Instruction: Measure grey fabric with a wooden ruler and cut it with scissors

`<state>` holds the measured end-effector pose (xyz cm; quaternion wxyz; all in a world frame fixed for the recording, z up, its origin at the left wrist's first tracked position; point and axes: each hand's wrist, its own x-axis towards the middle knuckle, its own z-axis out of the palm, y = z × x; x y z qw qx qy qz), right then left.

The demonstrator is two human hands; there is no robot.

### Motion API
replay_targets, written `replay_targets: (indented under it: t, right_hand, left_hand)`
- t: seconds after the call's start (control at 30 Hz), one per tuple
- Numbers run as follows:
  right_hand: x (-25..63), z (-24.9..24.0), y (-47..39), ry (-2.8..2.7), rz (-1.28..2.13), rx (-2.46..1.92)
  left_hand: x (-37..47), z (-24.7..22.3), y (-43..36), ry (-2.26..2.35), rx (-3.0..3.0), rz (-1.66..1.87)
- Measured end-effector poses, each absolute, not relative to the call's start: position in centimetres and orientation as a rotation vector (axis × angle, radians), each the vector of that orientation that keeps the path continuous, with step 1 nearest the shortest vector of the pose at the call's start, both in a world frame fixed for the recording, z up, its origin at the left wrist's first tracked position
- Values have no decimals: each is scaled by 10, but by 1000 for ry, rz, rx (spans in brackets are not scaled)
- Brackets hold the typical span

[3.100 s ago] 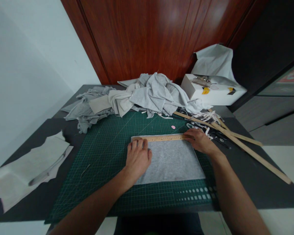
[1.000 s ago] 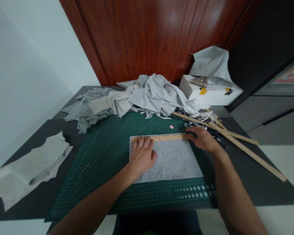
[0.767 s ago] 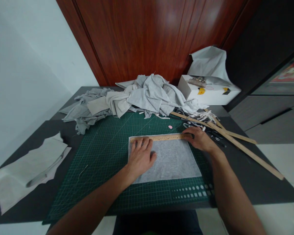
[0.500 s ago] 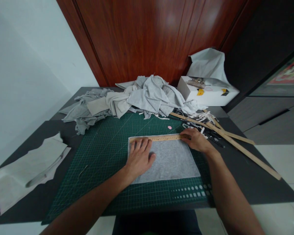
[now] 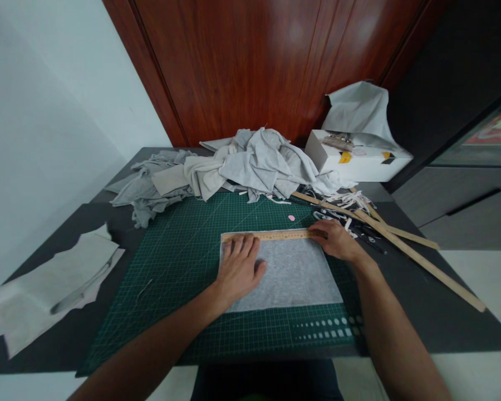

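Under the left fingers (image 5: 237, 246) (slightly spread) lies a ruler (image 5: 284, 235) on grey cloth (image 5: 292, 273).

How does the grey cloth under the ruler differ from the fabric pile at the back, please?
The grey cloth lies flat, while the fabric pile is crumpled. The grey cloth has fairly straight edges; the fabric pile has an irregular outline. Both show grey material.

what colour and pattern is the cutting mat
Green cutting mat with a pale grid of fine lines, seen best in the head view.
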<state>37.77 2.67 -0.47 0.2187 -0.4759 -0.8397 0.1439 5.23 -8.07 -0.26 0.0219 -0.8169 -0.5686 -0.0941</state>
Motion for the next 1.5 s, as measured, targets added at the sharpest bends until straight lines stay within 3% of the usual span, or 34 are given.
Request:
replay_targets:
  t: [1.5]
  right_hand:
    - [381, -12, 30, -2312, 316, -1293]
  left_hand:
    - [55, 4, -79, -1773, -2576, -274]
